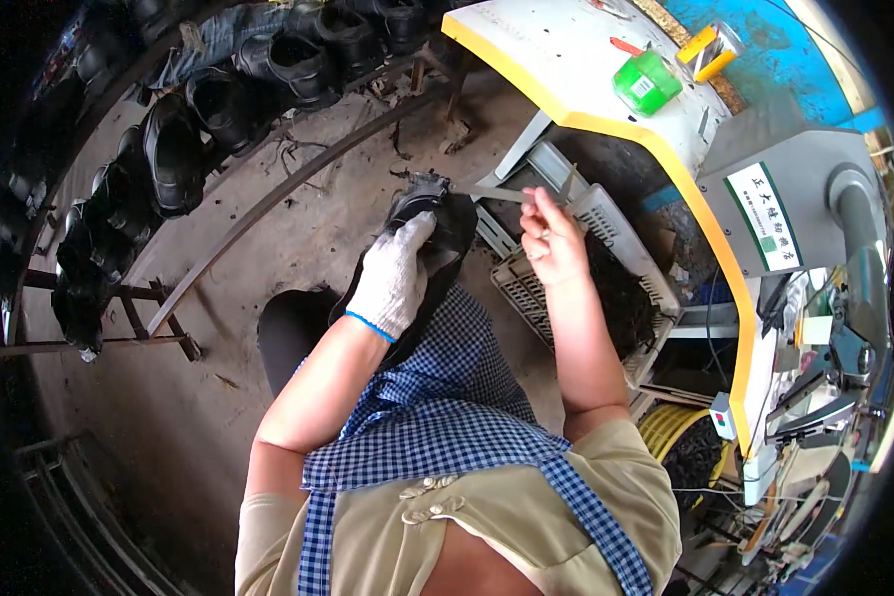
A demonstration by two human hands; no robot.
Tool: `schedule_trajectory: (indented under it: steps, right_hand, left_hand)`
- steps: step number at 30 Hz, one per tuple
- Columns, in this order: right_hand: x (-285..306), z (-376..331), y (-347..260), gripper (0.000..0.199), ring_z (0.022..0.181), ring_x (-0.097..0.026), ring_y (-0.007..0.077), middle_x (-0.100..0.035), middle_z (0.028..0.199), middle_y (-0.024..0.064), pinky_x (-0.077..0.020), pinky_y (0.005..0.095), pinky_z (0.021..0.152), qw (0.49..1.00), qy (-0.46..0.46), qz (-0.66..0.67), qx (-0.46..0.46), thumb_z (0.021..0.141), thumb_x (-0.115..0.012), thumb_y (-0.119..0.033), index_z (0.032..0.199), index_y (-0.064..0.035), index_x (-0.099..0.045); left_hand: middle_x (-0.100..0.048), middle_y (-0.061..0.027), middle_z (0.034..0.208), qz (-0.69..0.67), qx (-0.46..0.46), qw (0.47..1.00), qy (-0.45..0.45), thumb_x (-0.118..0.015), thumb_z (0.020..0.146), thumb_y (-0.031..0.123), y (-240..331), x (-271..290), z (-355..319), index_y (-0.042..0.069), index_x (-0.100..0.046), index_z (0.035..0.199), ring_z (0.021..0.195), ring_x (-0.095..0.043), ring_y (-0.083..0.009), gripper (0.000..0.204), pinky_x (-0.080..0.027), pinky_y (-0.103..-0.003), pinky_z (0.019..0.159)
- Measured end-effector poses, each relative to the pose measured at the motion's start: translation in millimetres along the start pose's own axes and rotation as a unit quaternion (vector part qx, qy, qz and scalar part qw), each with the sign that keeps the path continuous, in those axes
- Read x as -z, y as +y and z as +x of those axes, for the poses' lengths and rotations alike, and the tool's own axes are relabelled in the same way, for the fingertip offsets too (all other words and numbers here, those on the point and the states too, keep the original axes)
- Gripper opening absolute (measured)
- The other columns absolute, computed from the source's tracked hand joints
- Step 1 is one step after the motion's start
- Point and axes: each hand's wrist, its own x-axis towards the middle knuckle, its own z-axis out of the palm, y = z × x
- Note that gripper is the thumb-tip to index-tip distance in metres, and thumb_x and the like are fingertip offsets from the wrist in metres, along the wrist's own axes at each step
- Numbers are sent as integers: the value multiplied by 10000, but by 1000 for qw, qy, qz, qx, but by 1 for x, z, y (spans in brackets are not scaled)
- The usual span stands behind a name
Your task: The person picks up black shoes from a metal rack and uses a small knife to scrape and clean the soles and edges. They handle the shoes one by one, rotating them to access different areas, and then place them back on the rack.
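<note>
Shoe gripped, blade beside it, likely trimming

Nearest: checked apron [437, 437] ×1. Black shoe [455, 228] ×1 just past it, out over knees. Left hand [392, 283] in white glove, clamped round shoe. Right hand [558, 236] bare, fingers curled onto one end of flat grey blade [492, 192] ×1; other end right at shoe's far end. Cannot confirm contact at tip.

Judging step as trimming or scraping at shoe edge. Next move probably calls for firm left grip, shoe held steady, short controlled stroke, glove clear of blade path.

Past right forearm: white crate [606, 216], at least 1, cannot tell if 2. Dark scraps [616, 288] inside, too tangled to count. Yellow basket [656, 422] ×1 at lower right.

Beyond: white worktable [536, 45] ×1, yellow edge. On top, green container [649, 89] ×1, yellow-banded jar [710, 50] ×1 near it. Grey machine [815, 159] ×1 at right.

Far left: row of black shoes [174, 164] along rack [298, 194], at least 8, rest lost in dark rim.
</note>
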Motion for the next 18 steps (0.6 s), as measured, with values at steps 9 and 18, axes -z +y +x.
schedule_trajectory:
  steps: [9,18]
  right_hand:
    - [-23,-26,2,154,536,-549,82,-654,761,46,-412,214,467,879,-55,-337,332,919,-663,-147,993,-13,-679]
    - [-36,-43,-57,145,603,-566,106,-656,962,181,-467,216,506,819,-66,-249,513,984,-521,-60,1069,12,-614]
  left_hand:
    - [-629,-89,1098,29,-29,999,-20,-570,955,159,-9,2,7,-7,-597,1164,939,-619,-170,268,-526,-299,802]
    - [-635,-86,1116,-23,-5,1000,-8,-565,947,138,-7,3,3,13,-582,1201,978,-616,-191,284,-537,-331,784]
